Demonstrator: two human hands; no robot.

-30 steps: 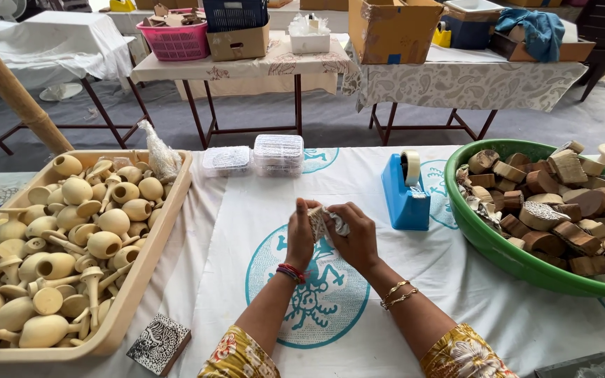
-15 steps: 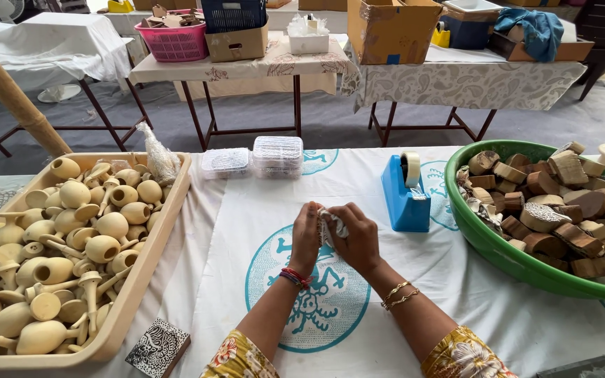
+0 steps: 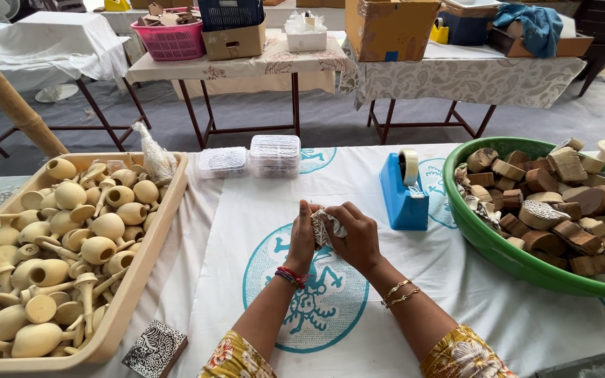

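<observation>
Your left hand (image 3: 302, 234) and right hand (image 3: 356, 234) close together around a small patterned carved block (image 3: 320, 225), steadying it above the white printed table (image 3: 246, 210), blue tape dispenser (image 3: 403, 192) nearby.

Open white printed tablecloth (image 3: 246, 210) mid-table, beige tray of wooden pots (image 3: 150, 241) blocking left edge, blue tape dispenser (image 3: 402, 192) and green basin of wooden blocks (image 3: 484, 241) crowding right edge.

The desk (image 3: 232, 210) is covered by a white cloth printed with teal round motifs (image 3: 307, 290). On it sit a beige plastic tray of pale wooden pieces (image 3: 150, 241) at the left, two clear lidded plastic boxes (image 3: 253, 157) at the far edge, and a blue tape dispenser (image 3: 402, 189) just beside a green plastic tub of brown wooden blocks (image 3: 484, 241). A small black-and-white patterned block (image 3: 154, 348) lies at the near edge, beside the tray.
</observation>
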